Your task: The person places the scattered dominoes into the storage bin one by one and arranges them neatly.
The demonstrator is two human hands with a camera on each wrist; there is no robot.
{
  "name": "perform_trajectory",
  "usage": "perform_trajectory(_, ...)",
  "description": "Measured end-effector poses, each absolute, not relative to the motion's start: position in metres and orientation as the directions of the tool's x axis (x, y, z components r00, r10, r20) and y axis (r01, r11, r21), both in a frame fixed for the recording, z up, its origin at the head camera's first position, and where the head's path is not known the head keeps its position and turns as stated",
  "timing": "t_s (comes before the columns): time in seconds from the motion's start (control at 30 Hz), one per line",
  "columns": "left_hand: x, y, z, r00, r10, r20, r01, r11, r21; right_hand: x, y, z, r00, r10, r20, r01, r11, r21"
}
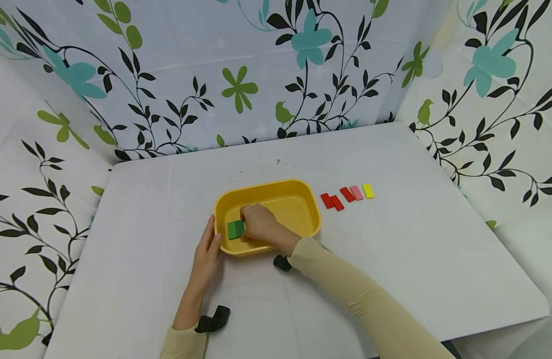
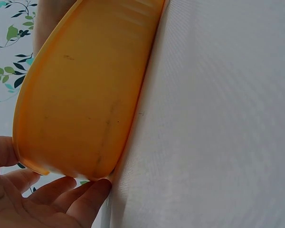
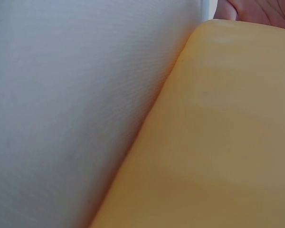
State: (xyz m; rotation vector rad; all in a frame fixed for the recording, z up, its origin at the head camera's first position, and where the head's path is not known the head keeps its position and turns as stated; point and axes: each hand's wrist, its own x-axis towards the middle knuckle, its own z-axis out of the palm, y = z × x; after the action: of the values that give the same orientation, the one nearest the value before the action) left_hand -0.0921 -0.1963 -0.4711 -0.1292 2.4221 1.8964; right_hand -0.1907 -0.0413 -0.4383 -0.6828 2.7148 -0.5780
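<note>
A yellow plastic tray (image 1: pixel 298 209) sits on the white table. My left hand (image 1: pixel 207 254) holds its left end, thumb at the rim and fingers against the outer wall; the left wrist view shows those fingers (image 2: pixel 61 194) spread along that wall. Inside the tray, near its left end, two green tiles (image 1: pixel 232 231) stand side by side. My right hand (image 1: pixel 260 223) reaches in over the near rim, its curled fingers and thumb pinching the right-hand green tile (image 1: pixel 239 228). The palm side is hidden. In the right wrist view the tray's outer wall (image 3: pixel 218 123) fills the right half.
Right of the tray lie several flat tiles: red tiles (image 1: pixel 347 194), a pink tile (image 1: pixel 356 193) and a yellow tile (image 1: pixel 368 191). A few small dark specks (image 1: pixel 278 161) mark the cloth behind the tray. Leaf-patterned curtains (image 1: pixel 240 89) hang around the table (image 1: pixel 136 249).
</note>
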Motion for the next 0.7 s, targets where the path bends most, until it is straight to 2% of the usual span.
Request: perform_trajectory(0.7,-0.0922,-0.1956,-0.4700,-0.992,-0.038,-0.117,-0.122,0.239,0.963,-0.1924,-0.0400,-0.4402,-0.851,-0.492,-0.184,-0.369,0.810,-0.456)
